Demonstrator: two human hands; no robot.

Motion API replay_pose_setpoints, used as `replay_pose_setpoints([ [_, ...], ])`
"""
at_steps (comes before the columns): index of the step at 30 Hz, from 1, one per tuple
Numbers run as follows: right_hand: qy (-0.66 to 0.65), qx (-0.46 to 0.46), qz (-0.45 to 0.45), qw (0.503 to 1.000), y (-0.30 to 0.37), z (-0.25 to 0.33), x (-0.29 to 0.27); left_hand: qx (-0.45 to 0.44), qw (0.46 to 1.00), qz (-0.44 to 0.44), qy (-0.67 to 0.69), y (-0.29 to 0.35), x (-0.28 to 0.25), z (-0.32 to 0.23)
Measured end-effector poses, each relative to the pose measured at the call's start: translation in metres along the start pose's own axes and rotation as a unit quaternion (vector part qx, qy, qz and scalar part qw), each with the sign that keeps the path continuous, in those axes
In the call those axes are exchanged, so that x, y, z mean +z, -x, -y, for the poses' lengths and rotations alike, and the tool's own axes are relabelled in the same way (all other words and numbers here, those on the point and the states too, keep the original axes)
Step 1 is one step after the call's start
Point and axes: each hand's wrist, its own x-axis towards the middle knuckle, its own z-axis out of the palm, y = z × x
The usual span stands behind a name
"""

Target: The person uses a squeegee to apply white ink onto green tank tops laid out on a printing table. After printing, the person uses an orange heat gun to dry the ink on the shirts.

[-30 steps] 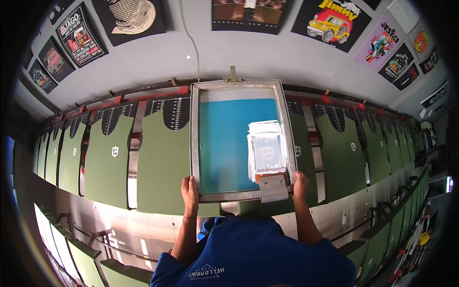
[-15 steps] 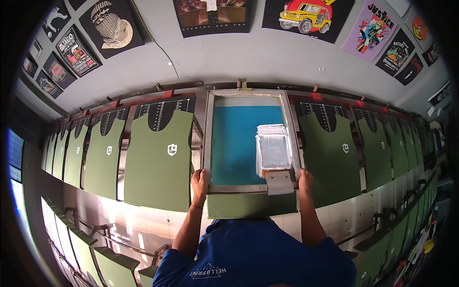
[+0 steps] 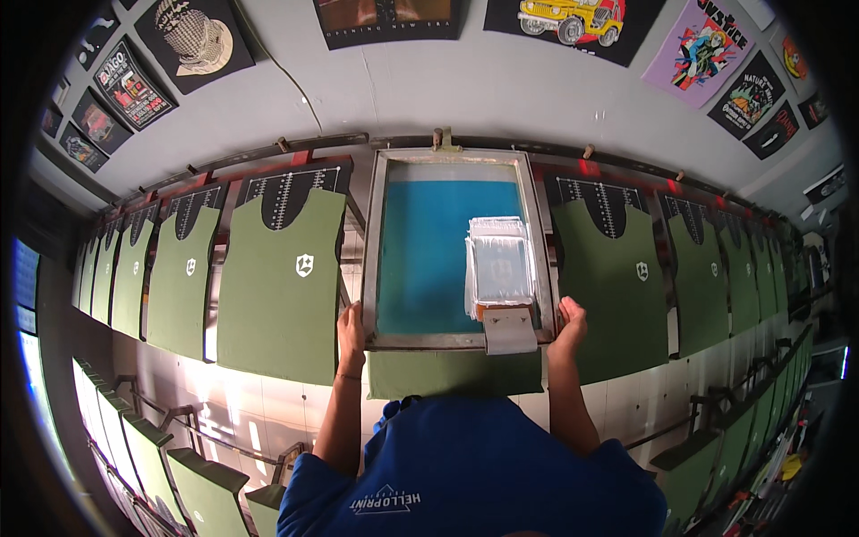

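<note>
Screen frame (image 3: 429, 341), blue-meshed, over green shirt (image 3: 456, 376), squeegee (image 3: 510, 335) at its lower right. Left hand (image 3: 351, 333) and right hand (image 3: 569, 326) at opposite sides, near lower corners; fingers loosely bunched, cannot tell whether pinching. Best handled level, evenly from both sides, squeegee undisturbed.

Wall (image 3: 358, 98): pale grey, spans upper frame. Dark prints (image 3: 192, 40) hung upper left and top centre; lilac print (image 3: 700, 54) upper right, smaller dark ones beside it. Thin cable (image 3: 284, 76) runs down wall, left of top centre. Dark rail (image 3: 327, 141) along its lower part. Floor (image 3: 277, 407): pale tile, lower left and lower right; bright light streaks (image 3: 256, 436) lower left. Far left edge: bluish bright panes (image 3: 27, 273). Far right edge: narrow bright strip (image 3: 845, 362), source unclear.
</note>
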Motion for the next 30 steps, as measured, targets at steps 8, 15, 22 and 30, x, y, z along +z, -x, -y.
replay_pose_setpoints([
  [8,-0.039,0.015,-0.008,0.999,-0.025,-0.050,-0.019,0.022,0.996,-0.063,0.059,-0.009,0.010,0.033],
  [15,-0.008,-0.003,-0.010,1.000,-0.032,-0.068,-0.022,0.045,0.995,-0.072,0.044,-0.010,0.015,0.040],
  [22,-0.005,0.027,-0.039,0.999,-0.028,-0.059,-0.018,0.067,0.994,-0.083,-0.007,-0.018,0.019,0.050],
  [30,0.107,-0.023,0.095,0.990,-0.040,-0.059,-0.046,0.144,0.970,-0.179,-0.083,0.001,0.016,0.018],
])
